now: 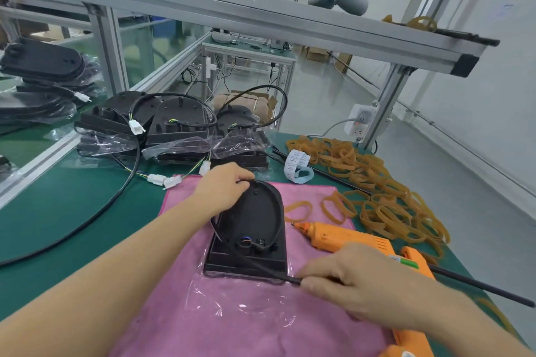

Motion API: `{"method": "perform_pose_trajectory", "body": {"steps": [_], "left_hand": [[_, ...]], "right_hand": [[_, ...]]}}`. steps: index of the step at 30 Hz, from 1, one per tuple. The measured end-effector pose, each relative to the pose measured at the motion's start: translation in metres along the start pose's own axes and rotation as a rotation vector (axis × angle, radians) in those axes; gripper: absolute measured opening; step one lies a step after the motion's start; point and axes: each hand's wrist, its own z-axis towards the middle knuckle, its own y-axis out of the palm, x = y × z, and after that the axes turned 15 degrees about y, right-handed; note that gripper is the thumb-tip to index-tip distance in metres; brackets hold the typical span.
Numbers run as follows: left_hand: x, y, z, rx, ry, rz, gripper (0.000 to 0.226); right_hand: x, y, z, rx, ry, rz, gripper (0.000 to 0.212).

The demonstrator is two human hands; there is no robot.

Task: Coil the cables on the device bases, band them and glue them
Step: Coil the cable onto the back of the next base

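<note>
A black device base [249, 238] lies on a pink cloth [232, 322] on the green table [58, 211]. The left hand [223, 188] pinches the black cable [280, 211] at the base's far rim, its grip curled round it; the right hand [356, 284] pinches the cable's free length beside the orange glue gun [351, 238]. Rubber bands [377, 188] lie heaped to the right.

Bright even light, wide-angle edge distortion

A black plastic device base [251, 236], rounded at its far end, lies flat on the pink cloth [232, 324]. Its thin black cable [280, 219] curves along the base's far and right rim. An orange glue gun [358, 240] lies just right of the base, with loose tan rubber bands [374, 191] beyond it.
</note>
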Motion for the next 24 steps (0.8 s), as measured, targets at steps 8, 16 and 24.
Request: {"method": "perform_pose_trajectory", "body": {"steps": [8,16,24], "left_hand": [[-0.005,-0.002,0.006,-0.035,0.134,0.351,0.044],[-0.004,-0.007,-0.033,0.224,-0.068,-0.182,0.020],[0.013,-0.008,-0.107,0.283,0.066,-0.348,0.033]], "right_hand": [[0.023,-0.014,0.035,0.265,0.141,-0.257,0.026],[0.042,0.003,0.066,0.474,0.284,-0.500,0.031],[-0.026,0.045,0.053,0.520,-0.118,0.037,0.036]]}}
